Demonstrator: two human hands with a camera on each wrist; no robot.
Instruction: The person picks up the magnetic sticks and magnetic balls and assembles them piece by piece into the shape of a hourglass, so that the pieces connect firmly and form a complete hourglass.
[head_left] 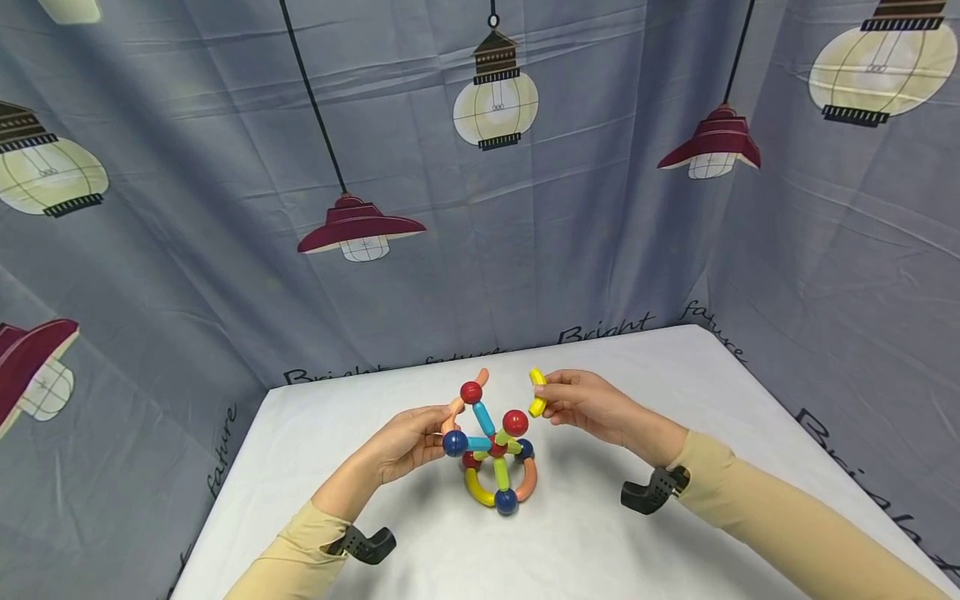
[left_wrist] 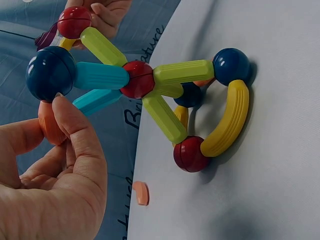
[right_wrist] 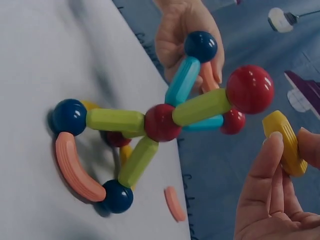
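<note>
A construction of ball joints and coloured rods stands on the table, with a red ball (right_wrist: 163,122) at its hub and green and light blue rods leading out. My left hand (head_left: 408,442) pinches a peach curved rod (left_wrist: 50,122) that meets the blue ball (left_wrist: 50,73) on the upper left of the construction. To the right, my right hand (head_left: 588,404) holds a yellow curved rod (right_wrist: 284,142) between thumb and fingers, apart from the construction. Nearest to it is the upper red ball (right_wrist: 250,89). The base ring has yellow (left_wrist: 227,120) and peach curved rods (right_wrist: 77,167) between balls.
A loose peach curved rod (left_wrist: 141,193) lies on the white table (head_left: 622,533) behind the construction. Grey-blue cloth (head_left: 480,275) printed with lamps hangs behind the table and along its sides.
</note>
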